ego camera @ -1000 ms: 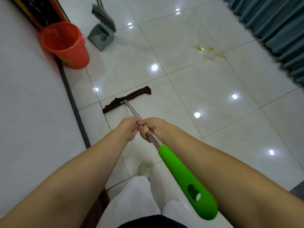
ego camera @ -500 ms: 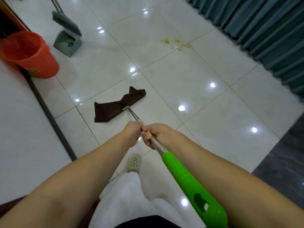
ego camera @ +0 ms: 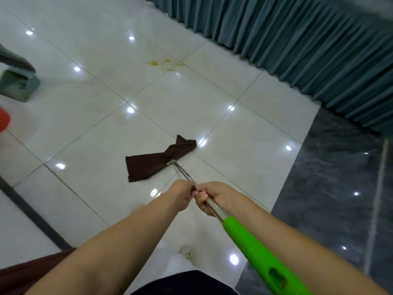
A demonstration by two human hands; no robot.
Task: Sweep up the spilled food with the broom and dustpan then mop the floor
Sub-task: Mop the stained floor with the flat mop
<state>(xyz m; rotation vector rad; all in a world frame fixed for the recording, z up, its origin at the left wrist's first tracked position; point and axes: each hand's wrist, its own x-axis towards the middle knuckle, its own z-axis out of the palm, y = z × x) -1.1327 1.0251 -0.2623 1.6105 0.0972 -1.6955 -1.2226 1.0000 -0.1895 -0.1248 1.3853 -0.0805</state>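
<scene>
Both hands clench the mop's shiny metal pole (ego camera: 210,206) — left hand (ego camera: 182,195) just ahead of right hand (ego camera: 214,198). Its dark brown rumpled mop cloth (ego camera: 153,165) lies at eleven o'clock from them, the yellow food smear (ego camera: 164,64) well beyond at twelve.

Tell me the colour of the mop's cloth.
Dark brown; the cloth shows clearly in the head view.

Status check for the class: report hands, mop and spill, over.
Left hand and right hand both shut on the mop pole. Brown mop cloth on the tiles, short of the yellow spill. Nothing between them.
</scene>
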